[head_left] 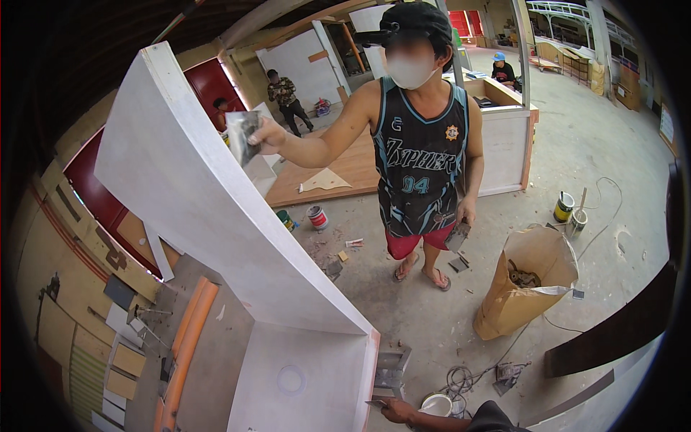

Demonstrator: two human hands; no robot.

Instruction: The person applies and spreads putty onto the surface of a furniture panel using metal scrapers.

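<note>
Neither of my hands shows in the head view. A co-worker in a mask stands facing me, one arm stretched to a tall white panel (pixel 216 194). In that raised hand (pixel 270 137) is a flat, smeared scraper (pixel 243 135) at the panel's edge. The lowered hand (pixel 466 211) holds another flat blade (pixel 457 236). At the lower edge, a hand (pixel 397 411) with a small putty knife (pixel 376 402) reaches in beside the panel's corner; its arm looks too small and distant to be mine. A dark sleeve (pixel 497 417) shows there.
A large brown paper sack (pixel 515 288) stands open on the floor. A white bucket (pixel 435 405), a power tool (pixel 508 374) and coiled cord are at the lower right. Paint cans (pixel 563 207) stand farther back. An orange pipe-like roll (pixel 188 345) lies left. Other people are behind.
</note>
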